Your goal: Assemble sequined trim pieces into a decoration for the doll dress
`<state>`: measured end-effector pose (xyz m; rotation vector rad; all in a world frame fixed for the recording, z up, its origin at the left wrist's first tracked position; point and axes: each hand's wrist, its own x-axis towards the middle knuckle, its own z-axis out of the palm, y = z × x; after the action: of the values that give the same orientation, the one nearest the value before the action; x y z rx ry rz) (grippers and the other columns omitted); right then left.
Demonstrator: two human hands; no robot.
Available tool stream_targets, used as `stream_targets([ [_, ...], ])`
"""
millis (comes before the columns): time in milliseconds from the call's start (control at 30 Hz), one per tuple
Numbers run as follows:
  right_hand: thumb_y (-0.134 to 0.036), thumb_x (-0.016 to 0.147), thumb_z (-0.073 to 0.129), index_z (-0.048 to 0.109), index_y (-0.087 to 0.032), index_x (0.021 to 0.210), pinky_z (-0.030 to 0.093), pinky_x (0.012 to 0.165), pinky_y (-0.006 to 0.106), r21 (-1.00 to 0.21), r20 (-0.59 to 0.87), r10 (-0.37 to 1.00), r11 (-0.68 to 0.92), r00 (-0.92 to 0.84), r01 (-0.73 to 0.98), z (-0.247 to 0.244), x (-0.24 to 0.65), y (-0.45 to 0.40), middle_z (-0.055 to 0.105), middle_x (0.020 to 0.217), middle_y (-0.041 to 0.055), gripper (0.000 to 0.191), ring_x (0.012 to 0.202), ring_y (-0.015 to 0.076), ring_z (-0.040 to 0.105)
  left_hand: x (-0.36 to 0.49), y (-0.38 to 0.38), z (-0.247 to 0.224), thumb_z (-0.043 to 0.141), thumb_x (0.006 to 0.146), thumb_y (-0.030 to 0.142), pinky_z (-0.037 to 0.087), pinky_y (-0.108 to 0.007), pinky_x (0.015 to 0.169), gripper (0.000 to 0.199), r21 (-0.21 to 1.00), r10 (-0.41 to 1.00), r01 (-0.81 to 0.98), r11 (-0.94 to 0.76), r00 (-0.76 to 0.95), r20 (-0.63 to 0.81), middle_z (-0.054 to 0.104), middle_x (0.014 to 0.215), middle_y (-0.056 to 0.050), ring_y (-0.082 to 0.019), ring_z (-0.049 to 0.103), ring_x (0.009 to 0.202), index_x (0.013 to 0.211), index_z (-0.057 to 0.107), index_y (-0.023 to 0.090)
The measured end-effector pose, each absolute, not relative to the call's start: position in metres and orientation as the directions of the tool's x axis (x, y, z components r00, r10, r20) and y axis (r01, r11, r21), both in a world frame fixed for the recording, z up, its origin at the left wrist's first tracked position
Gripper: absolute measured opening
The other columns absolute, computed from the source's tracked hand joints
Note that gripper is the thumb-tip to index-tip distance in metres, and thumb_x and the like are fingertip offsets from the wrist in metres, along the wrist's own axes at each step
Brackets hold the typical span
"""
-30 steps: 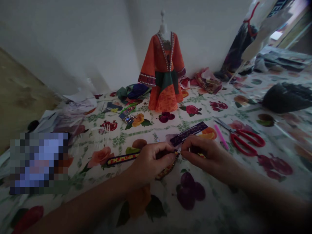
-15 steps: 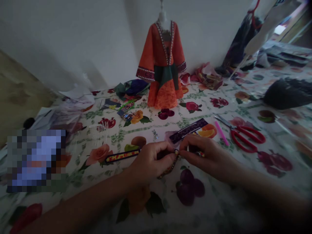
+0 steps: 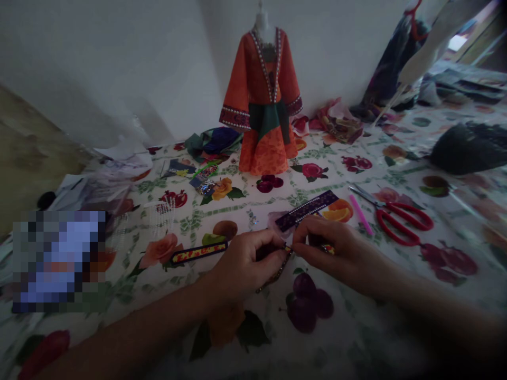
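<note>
My left hand (image 3: 253, 258) pinches a narrow patterned strip (image 3: 200, 253) with dark edges and a yellow and red middle; it sticks out on the left of the hand. A thin gold-coloured beaded trim (image 3: 279, 269) hangs below my left fingertips. My right hand (image 3: 328, 245) is closed at the fingertips beside the left one, at the same strip. What lies exactly between the right fingertips is too small to tell. Just behind the hands lies a dark purple band (image 3: 311, 208) edged with small pearls, partly over a pinkish clear piece (image 3: 275, 219).
Red-handled scissors (image 3: 400, 219) and a pink stick (image 3: 361, 215) lie to the right. A small orange dress (image 3: 263, 153) stands at the back. Bead strings (image 3: 160, 211), sequin packets (image 3: 204, 182), a black bag (image 3: 469, 148) and a blurred-out object (image 3: 59, 261) lie around.
The hands stay almost in place, with only a slight shift of the fingertips at the strip. The view has moved very slightly.
</note>
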<state>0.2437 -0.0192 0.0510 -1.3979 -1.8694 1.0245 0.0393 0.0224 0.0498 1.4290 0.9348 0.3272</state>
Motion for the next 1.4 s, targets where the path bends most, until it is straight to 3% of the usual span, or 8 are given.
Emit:
stream_targets([
  [600,-0.019,0.091,0.061,0.063,-0.019,0.084,0.039,0.059,0.025,-0.857,0.010,0.963,0.146,-0.268,0.493,0.0518,0.2384,-0.0188,0.061,0.077,-0.0018,0.007,0.067,0.0110,0.053,0.0407,0.0195,0.0512,0.057,0.087,0.030,0.030,-0.020,0.047,0.013,0.933,0.688,0.302,0.198,0.635,-0.352,0.045,0.063,0.007,-0.007,0.037,0.053,0.088,0.055,0.017],
  [1400,-0.021,0.092,0.060,0.064,-0.020,0.085,0.039,0.059,0.024,-0.875,0.029,0.968,0.146,-0.250,0.461,0.0492,0.2390,-0.0167,0.061,0.078,-0.0021,0.008,0.066,0.0107,0.052,0.0404,0.0173,0.0532,0.058,0.086,0.031,0.036,-0.021,0.046,0.013,0.931,0.693,0.271,0.243,0.624,-0.362,0.051,0.060,0.006,-0.008,0.045,0.047,0.086,0.056,0.018],
])
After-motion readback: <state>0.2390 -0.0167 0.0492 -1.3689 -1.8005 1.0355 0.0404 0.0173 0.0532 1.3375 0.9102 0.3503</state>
